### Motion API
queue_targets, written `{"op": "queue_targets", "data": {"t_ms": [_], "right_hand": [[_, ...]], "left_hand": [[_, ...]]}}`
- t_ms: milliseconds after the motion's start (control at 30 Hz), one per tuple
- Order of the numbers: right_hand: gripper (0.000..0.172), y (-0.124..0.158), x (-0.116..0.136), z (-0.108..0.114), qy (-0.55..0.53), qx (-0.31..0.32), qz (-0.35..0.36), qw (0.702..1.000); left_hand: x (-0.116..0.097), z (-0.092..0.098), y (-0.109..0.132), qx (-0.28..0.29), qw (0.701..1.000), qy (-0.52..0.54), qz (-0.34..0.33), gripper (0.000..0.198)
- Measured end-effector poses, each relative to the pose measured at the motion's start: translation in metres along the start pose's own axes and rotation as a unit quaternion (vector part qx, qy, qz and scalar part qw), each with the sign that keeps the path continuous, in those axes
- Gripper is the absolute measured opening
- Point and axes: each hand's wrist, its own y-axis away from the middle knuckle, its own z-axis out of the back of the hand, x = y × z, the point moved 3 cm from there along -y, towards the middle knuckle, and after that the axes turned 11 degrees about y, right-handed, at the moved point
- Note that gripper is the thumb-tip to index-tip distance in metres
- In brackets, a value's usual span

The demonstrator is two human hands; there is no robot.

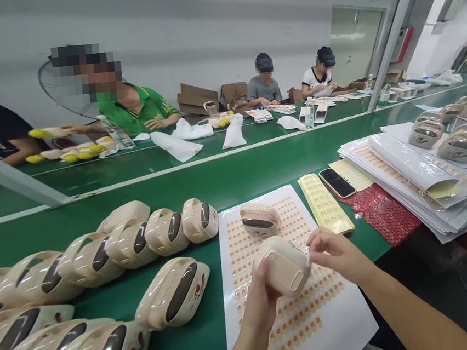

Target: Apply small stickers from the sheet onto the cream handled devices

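My left hand (259, 303) grips a beige plastic casing (282, 266) from below, above a white sticker sheet (297, 323) covered with small orange labels. My right hand (335, 253) pinches at the casing's right edge, fingers closed; what it pinches is too small to make out. A second beige casing (259, 219) with a dark window lies on the sheet's far end. Rows of like casings (102, 264) stand to the left on the green bench (202, 189).
A yellow label sheet (325, 203), a phone (337, 182), a red bag (379, 211) and stacked white sheets (424, 178) with more casings lie to the right. Across the green conveyor, people sit at work among white bags and cardboard boxes.
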Motion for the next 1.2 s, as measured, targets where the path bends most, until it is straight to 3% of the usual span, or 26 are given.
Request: {"op": "queue_targets", "data": {"t_ms": [167, 467, 567, 633, 733, 800, 867, 933, 967, 1067, 1200], "right_hand": [[0.01, -0.014, 0.012, -0.027, 0.085, 0.022, -0.009, 0.996], [0.009, -0.018, 0.01, -0.029, 0.129, 0.005, 0.0, 0.992], [0.008, -0.017, 0.009, -0.031, 0.178, -0.034, 0.051, 0.982], [0.007, -0.015, 0.01, -0.034, 0.239, -0.1, 0.135, 0.956], [0.011, -0.002, 0.018, -0.043, 0.342, -0.21, 0.304, 0.864], [0.011, 0.01, 0.025, -0.05, 0.362, -0.238, 0.397, 0.809], [0.009, 0.018, 0.03, -0.05, 0.331, -0.24, 0.442, 0.798], [0.006, 0.017, 0.026, -0.036, 0.286, -0.258, 0.407, 0.829], [0.004, 0.012, 0.02, -0.022, 0.268, -0.275, 0.346, 0.856], [0.016, -0.01, -0.022, 0.034, 0.227, -0.328, 0.062, 0.915], [0.025, -0.029, -0.076, 0.091, 0.239, -0.351, -0.058, 0.904]], "left_hand": [[-0.002, -0.003, -0.004, 0.015, 0.999, -0.044, 0.006, 0.073], [-0.006, -0.003, -0.004, 0.021, 0.999, -0.047, -0.009, 0.074], [-0.006, -0.003, -0.004, 0.021, 0.998, -0.054, -0.004, 0.076], [-0.006, -0.002, -0.005, 0.015, 0.998, -0.054, -0.004, 0.076], [-0.004, -0.001, -0.007, 0.005, 0.999, -0.042, -0.006, 0.074], [-0.003, -0.002, -0.008, 0.008, 1.0, -0.024, 0.001, 0.069], [-0.001, -0.002, -0.008, 0.017, 1.0, 0.004, 0.017, 0.062], [-0.001, 0.001, -0.007, 0.025, 0.998, 0.045, 0.027, 0.057], [-0.001, 0.005, -0.007, 0.032, 0.997, 0.07, 0.032, 0.055], [-0.001, 0.02, -0.009, 0.102, 0.981, 0.157, 0.056, 0.049], [-0.001, 0.042, -0.013, 0.241, 0.943, 0.224, 0.055, 0.039]]}}
